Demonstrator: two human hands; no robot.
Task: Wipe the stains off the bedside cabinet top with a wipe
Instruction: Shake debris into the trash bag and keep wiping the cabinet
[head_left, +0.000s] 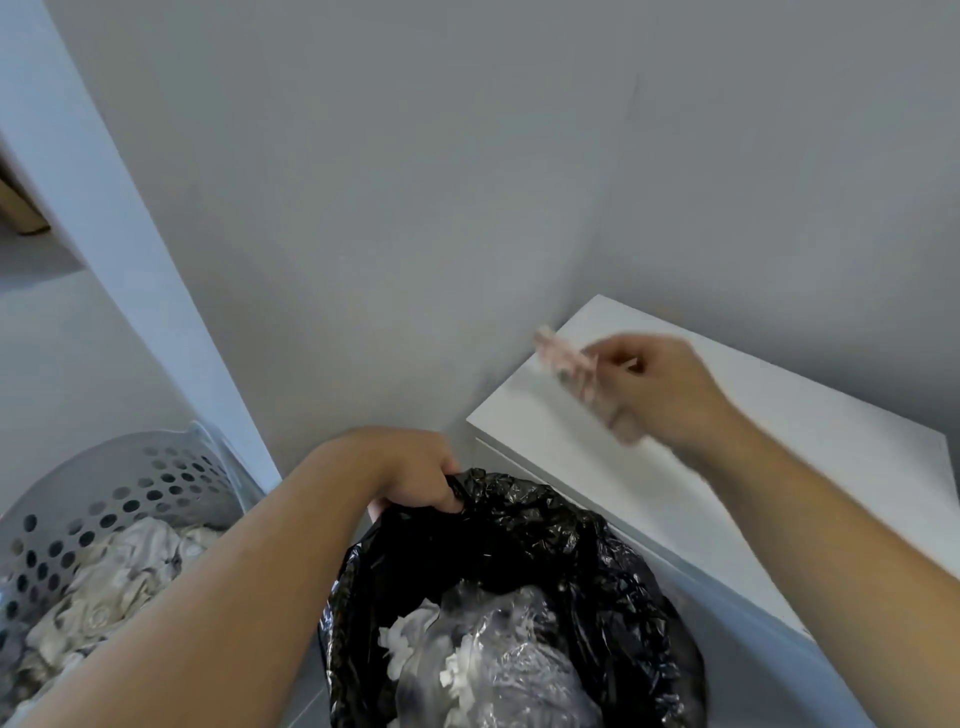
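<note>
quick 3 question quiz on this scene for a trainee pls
1. True or false: the left hand grips the rim of the black bin bag.
2. What does the right hand hold above the white cabinet top? A) a spray bottle B) a wipe, blurred and pinkish C) nothing
3. Fill in: the perforated grey basket with cloth in it sits on the bag's ___ side in the picture.

Key: 1 true; 2 B; 3 left
</note>
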